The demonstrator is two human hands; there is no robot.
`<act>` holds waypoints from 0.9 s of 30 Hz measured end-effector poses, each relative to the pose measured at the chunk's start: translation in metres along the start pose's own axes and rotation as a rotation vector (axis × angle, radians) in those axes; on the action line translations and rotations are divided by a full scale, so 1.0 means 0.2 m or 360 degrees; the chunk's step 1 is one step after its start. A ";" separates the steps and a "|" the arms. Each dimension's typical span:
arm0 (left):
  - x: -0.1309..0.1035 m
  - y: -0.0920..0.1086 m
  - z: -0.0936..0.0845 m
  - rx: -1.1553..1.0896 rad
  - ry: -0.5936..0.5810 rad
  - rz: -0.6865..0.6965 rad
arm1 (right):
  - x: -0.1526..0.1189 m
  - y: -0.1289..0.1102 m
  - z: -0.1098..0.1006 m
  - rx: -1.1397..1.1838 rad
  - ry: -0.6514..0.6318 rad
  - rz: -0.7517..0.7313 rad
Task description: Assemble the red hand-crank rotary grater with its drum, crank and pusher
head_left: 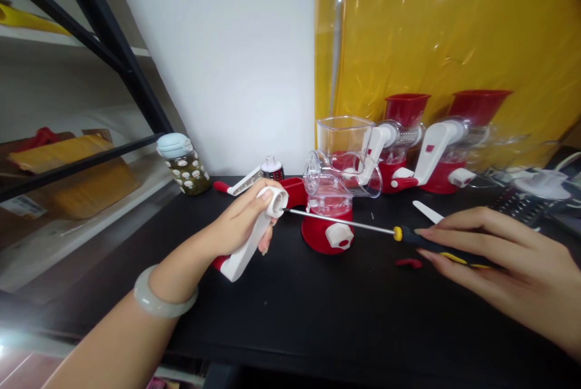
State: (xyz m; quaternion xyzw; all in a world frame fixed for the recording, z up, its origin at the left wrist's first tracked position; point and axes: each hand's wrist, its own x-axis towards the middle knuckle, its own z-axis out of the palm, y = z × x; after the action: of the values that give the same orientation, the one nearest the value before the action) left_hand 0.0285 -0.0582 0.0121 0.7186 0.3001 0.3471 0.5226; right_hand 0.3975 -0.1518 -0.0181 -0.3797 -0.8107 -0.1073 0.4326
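Gripping the white crank [250, 248] in left fingers [265, 239], the screwdriver [363, 226] in right fingers [474, 219], with its tip [287, 210] at the crank's round end [278, 199]. Best to align the shaft [336, 221] straight, bracing the crank firmly, left of the clear-topped grinder [323, 236].

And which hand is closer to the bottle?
Left. The left hand is right of the bottle, nearer the camera; the right hand is much farther right, holding the screwdriver.

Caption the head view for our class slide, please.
Left grip holds a white plastic crank; right grip holds a dark, yellow-banded screwdriver, its metal tip at the crank's hollow end.
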 end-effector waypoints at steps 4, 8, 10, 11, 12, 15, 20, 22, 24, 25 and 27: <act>0.00 0.00 0.00 0.0021 -0.0004 0.0008 | 0.00 -0.01 0.00 -0.0039 0.0000 -0.0024; 0.00 0.01 0.01 0.0007 -0.0006 0.0004 | 0.00 0.00 0.00 -0.0054 -0.0005 -0.0034; 0.00 0.01 0.01 0.0008 -0.0009 0.0005 | 0.00 0.00 0.00 -0.0066 0.0005 -0.0054; 0.00 0.00 0.01 0.0013 -0.0014 0.0008 | 0.00 -0.01 0.00 -0.0076 0.0007 -0.0061; 0.00 0.00 0.01 0.0015 -0.0018 0.0010 | 0.00 -0.01 -0.01 -0.0085 0.0008 -0.0070; 0.00 -0.01 0.00 0.0014 -0.0027 0.0012 | 0.00 0.00 -0.01 -0.0126 0.0013 -0.0104; 0.00 -0.01 -0.01 0.0049 -0.0011 -0.0043 | -0.01 0.02 0.00 -0.0233 0.0033 -0.0303; 0.00 -0.01 -0.01 0.0068 -0.0009 -0.0049 | -0.02 0.03 0.00 -0.0245 0.0014 -0.0324; 0.00 -0.01 -0.01 0.0084 -0.0007 -0.0040 | -0.03 0.03 0.00 -0.0253 0.0010 -0.0308; 0.00 -0.01 -0.01 0.0090 -0.0006 -0.0041 | -0.03 0.03 0.00 -0.0254 0.0006 -0.0293; 0.00 -0.01 -0.01 0.0102 -0.0004 -0.0050 | -0.03 0.01 0.00 -0.0253 0.0011 -0.0269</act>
State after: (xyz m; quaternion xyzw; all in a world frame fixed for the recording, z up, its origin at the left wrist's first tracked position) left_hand 0.0270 -0.0568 0.0098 0.7306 0.3217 0.3281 0.5051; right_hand 0.4021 -0.1541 -0.0232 -0.3428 -0.8272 -0.2087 0.3932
